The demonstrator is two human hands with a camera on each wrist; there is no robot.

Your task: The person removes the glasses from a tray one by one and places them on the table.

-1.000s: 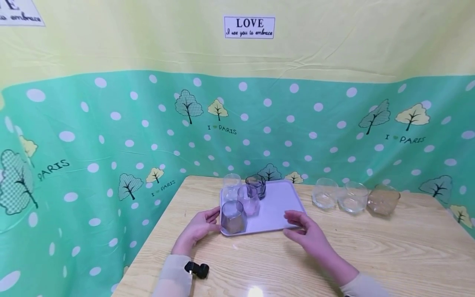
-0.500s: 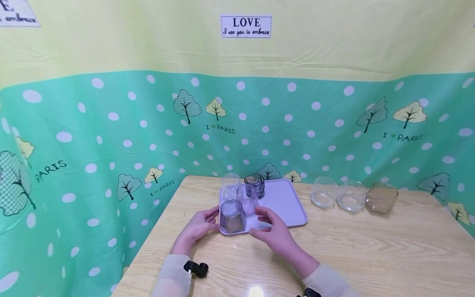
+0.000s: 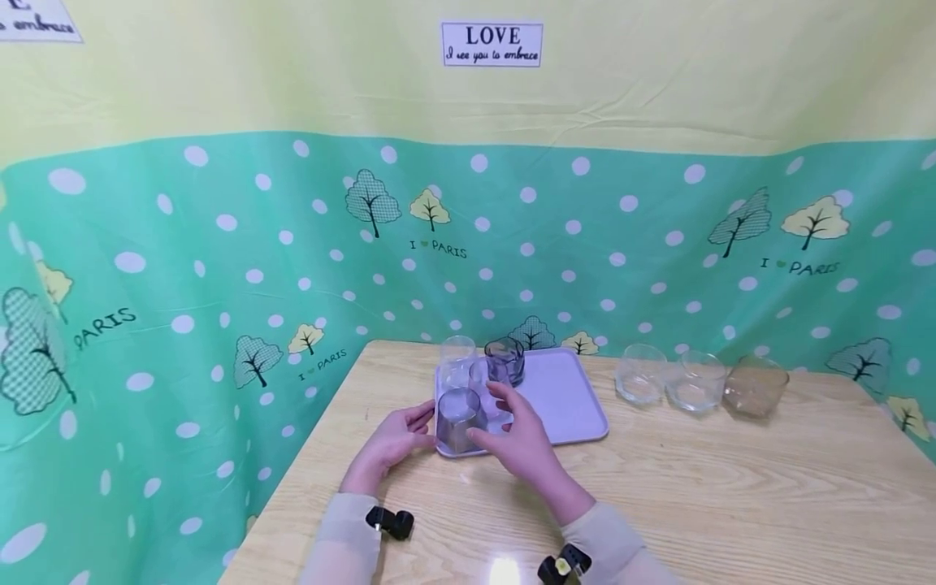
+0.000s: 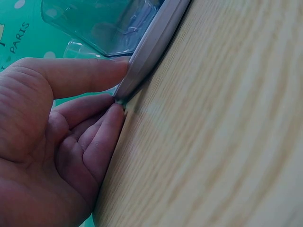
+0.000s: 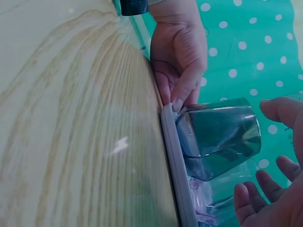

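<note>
A lilac tray [image 3: 563, 406] lies on the wooden table, bearing several glasses. At its near left corner my left hand [image 3: 395, 443] pinches the rim; in the left wrist view the thumb [image 4: 94, 75] lies on top, with the fingertips against the outer edge. A grey tinted glass [image 5: 222, 137] stands upright at that corner. My right hand [image 3: 522, 439] is over the tray beside this glass, thumb and fingers spread, with a gap between them in the right wrist view. It partly hides a pink glass [image 3: 478, 375]. Behind are a clear glass [image 3: 457, 361] and a dark glass [image 3: 506, 361].
Right of the tray, a clear glass [image 3: 640, 375], another clear glass [image 3: 695, 382] and an amber glass [image 3: 756, 388] stand in a row on the table [image 3: 695, 504]. A green and yellow patterned curtain [image 3: 556, 211] hangs behind.
My right hand has moved left from the tray's near right corner to beside the grey glass. My left hand and the glasses have stayed in place.
</note>
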